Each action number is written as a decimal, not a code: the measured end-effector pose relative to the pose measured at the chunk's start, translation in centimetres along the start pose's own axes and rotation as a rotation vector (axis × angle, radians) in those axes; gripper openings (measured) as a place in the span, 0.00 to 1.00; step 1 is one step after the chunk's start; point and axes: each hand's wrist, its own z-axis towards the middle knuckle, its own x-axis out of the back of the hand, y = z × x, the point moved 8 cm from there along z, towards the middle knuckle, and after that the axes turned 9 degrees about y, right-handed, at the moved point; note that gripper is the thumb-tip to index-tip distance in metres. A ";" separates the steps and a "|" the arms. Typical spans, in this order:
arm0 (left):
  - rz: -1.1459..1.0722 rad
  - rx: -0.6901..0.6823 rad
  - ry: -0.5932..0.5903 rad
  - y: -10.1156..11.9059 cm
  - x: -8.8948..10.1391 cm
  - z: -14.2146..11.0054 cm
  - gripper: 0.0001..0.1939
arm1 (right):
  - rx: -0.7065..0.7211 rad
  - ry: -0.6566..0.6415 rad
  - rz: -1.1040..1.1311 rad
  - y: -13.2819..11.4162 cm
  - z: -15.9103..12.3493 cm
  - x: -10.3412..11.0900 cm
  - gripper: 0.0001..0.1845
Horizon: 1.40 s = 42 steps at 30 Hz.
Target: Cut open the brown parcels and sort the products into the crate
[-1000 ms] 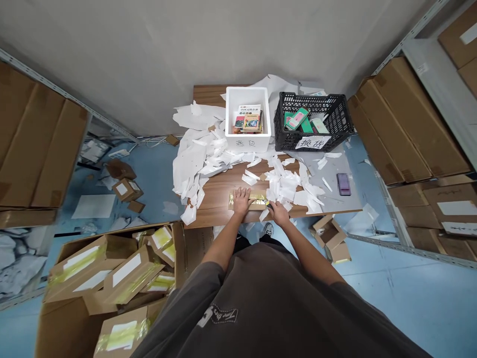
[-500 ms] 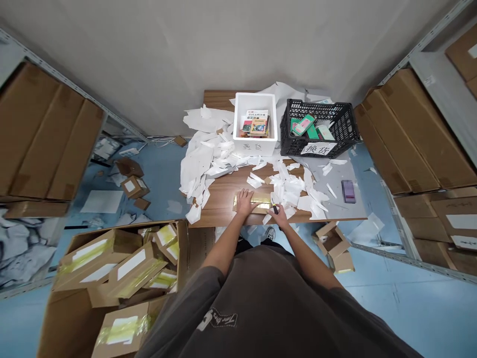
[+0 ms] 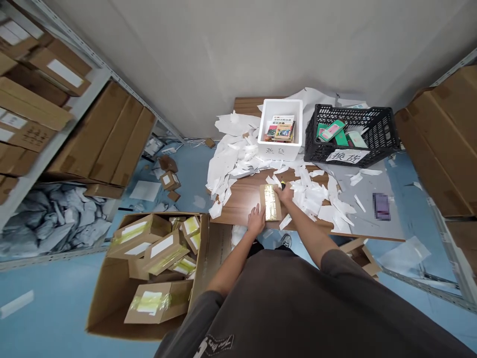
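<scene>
A small cardboard box (image 3: 271, 203) with shiny yellowish tape along its top lies on the wooden table (image 3: 238, 201), its long side pointing away from me. My left hand (image 3: 257, 220) grips its near left corner, the fingers against the side. At the far right corner, my right hand (image 3: 285, 193) touches the box while closed on a utility knife (image 3: 283, 185). Only a bit of the knife's black and yellow body shows; its blade cannot be made out.
Torn white paper (image 3: 238, 154) covers much of the tabletop. Behind stand a white bin (image 3: 280, 151) with books and a black crate (image 3: 316, 154) with green packs. A large carton (image 3: 112, 318) of taped boxes sits on the floor at left. Shelves (image 3: 108, 79) flank both sides.
The box has turned from lying crosswise to pointing away from me. My left hand has shifted from its top to its near left corner. My right hand, still with the knife, has moved farther out.
</scene>
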 end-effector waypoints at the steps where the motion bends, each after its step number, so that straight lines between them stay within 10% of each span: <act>1: 0.029 -0.075 0.008 0.2 0.7 0.6 0.32 | 0.010 -0.005 0.021 0.7 -0.8 0.4 0.27; 6: 0.162 -0.572 -0.115 3.2 2.1 4.4 0.30 | -0.042 0.003 0.080 7.9 -7.5 0.9 0.31; 12: 0.270 -0.752 -0.163 5.1 2.5 6.7 0.21 | -0.182 0.052 0.047 10.4 -9.2 0.0 0.35; 22: 0.161 -0.347 -0.082 5.6 1.7 5.0 0.33 | -0.021 -0.103 -0.020 3.8 -3.3 1.4 0.35; 26: 0.090 -0.232 -0.009 5.9 0.8 4.0 0.30 | 0.067 -0.136 0.054 4.9 -4.4 3.0 0.18; 32: 0.048 -0.183 -0.066 5.8 -0.4 4.2 0.35 | 0.269 -0.513 0.002 7.7 -7.2 3.4 0.12; 42: 0.085 -0.146 -0.108 6.0 -0.1 5.5 0.52 | 0.424 -0.510 -0.255 6.8 -5.0 4.0 0.10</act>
